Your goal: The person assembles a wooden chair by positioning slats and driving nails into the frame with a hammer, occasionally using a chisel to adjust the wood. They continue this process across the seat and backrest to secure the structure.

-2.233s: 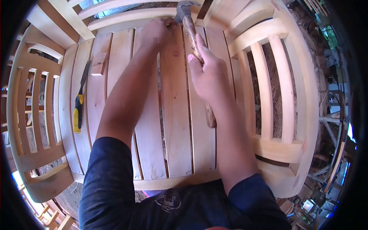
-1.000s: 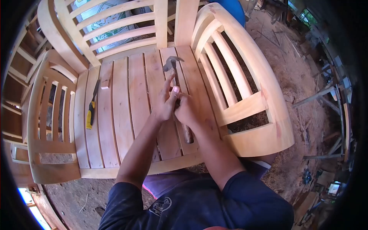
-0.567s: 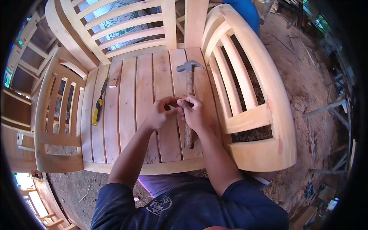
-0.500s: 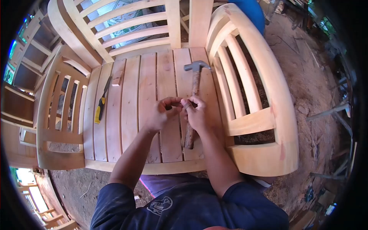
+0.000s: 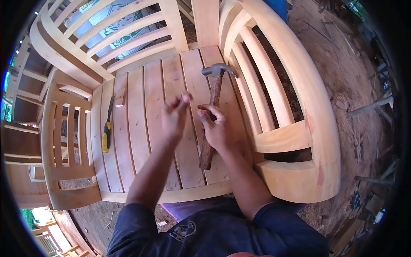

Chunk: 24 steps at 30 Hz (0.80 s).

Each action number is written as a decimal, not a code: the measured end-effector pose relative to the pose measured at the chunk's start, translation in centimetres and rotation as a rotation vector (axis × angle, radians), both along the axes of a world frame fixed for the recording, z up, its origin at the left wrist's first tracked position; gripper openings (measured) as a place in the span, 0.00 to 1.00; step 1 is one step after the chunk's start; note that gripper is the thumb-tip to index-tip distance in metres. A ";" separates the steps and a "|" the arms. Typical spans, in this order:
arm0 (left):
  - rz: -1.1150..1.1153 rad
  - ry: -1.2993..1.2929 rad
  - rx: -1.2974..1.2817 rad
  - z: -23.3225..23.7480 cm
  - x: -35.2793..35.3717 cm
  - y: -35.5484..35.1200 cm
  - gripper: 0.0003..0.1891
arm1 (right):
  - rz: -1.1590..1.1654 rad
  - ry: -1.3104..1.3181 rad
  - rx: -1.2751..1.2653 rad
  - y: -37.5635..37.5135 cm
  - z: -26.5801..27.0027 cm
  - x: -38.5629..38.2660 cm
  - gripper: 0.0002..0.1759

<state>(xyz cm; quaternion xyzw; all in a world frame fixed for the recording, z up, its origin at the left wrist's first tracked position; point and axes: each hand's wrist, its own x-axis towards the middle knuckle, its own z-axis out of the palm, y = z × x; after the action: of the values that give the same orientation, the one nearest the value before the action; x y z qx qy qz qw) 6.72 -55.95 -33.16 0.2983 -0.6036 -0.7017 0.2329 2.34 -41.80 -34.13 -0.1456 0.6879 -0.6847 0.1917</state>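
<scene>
Lying on the seat slats, the hammer could be knocked askew if the right hand, curled over its handle, dips; whether it or the blurred left hand pinches anything, one cannot tell.

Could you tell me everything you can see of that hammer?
The claw hammer lies on its side on the slatted seat, near the right-hand armrest. Its grey, metallic-looking head is at the far end, the curved claw towards that armrest. The mottled brown handle looks like worn wood. The right hand hides part of its middle; whether they touch is unclear.
</scene>
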 end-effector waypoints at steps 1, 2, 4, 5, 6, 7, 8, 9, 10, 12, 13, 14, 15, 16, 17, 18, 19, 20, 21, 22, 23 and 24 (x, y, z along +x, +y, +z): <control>0.029 0.099 -0.207 -1.2 -2.1 -1.9 0.14 | -0.005 0.047 0.035 -0.1 -0.3 0.0 0.17; -0.027 0.122 -0.388 -1.4 -4.9 -4.5 0.14 | -0.005 0.095 0.074 0.0 -0.6 0.0 0.18; 0.012 0.005 -0.673 -0.5 -10.7 -7.6 0.14 | 0.089 -0.082 0.034 0.5 0.8 0.0 0.21; -0.017 0.038 -0.756 -1.7 -13.6 -9.9 0.13 | 0.094 -0.079 0.033 0.5 0.7 0.1 0.22; 0.025 -0.017 -0.773 -3.8 -16.4 -12.0 0.14 | 0.096 -0.074 0.031 0.5 0.5 0.0 0.22; 0.069 -0.213 -0.838 -3.0 -17.0 -11.6 0.13 | 0.098 -0.110 0.022 0.5 0.2 -0.1 0.23; 0.108 -0.413 -0.899 -2.3 -17.7 -11.3 0.14 | 0.105 -0.102 -0.017 0.5 0.0 -0.3 0.22; 0.100 -0.395 -0.898 -2.7 -18.6 -11.5 0.14 | 0.110 -0.102 -0.058 0.5 0.2 -0.3 0.22; 0.089 -0.386 -0.897 -3.2 -19.3 -12.0 0.14 | 0.114 -0.111 -0.100 0.6 0.0 -0.1 0.22; 0.059 -0.409 -0.876 -4.2 -18.6 -11.9 0.14 | 0.128 -0.136 -0.058 0.7 0.1 0.2 0.26; 0.046 -0.421 -0.866 -3.2 -18.3 -11.6 0.14 | 0.127 -0.137 -0.040 0.7 1.4 0.0 0.27; 0.038 -0.429 -0.857 -2.0 -18.0 -11.1 0.14 | 0.127 -0.134 -0.025 0.7 2.2 -0.4 0.29; 0.048 -0.469 -0.874 -1.6 -17.9 -10.8 0.14 | 0.147 -0.071 0.002 0.5 2.2 -1.0 0.33; 0.045 -0.470 -0.873 -1.7 -18.0 -11.1 0.14 | 0.104 0.031 0.012 0.2 2.3 -1.6 0.34; 0.039 -0.472 -0.867 -2.0 -18.0 -11.2 0.14 | 0.060 0.132 0.026 -0.1 2.7 -2.2 0.34; 0.032 -0.473 -0.858 -2.3 -18.1 -11.2 0.14 | 0.039 0.204 0.039 -0.4 3.1 -2.8 0.35; 0.039 -0.498 -0.862 -1.9 -18.0 -10.9 0.14 | 0.014 0.277 0.053 -0.7 3.5 -3.5 0.35; 0.048 -0.524 -0.866 -1.4 -17.9 -10.6 0.14 | -0.013 0.348 0.069 -1.0 3.9 -4.1 0.36; 0.057 -0.550 -0.869 -1.0 -17.7 -10.4 0.14 | -0.011 0.384 0.067 -1.5 4.6 -4.8 0.36; 0.060 -0.504 -0.879 -1.6 -17.7 -10.5 0.14 | -0.016 0.412 0.073 -1.9 4.9 -5.5 0.36; 0.067 -0.457 -0.893 -2.1 -17.7 -10.7 0.14 | -0.023 0.440 0.079 -2.4 5.3 -6.1 0.36; 0.075 -0.410 -0.907 -1.9 -17.6 -10.8 0.15 | -0.029 0.468 0.085 -2.9 5.7 -6.7 0.36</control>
<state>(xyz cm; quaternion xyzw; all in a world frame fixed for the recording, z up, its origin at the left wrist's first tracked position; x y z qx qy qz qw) -10.87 -66.80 -35.09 0.3204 -0.8701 -0.2868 0.2410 -4.36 -44.69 -28.44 -0.2821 0.7438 -0.6055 0.0230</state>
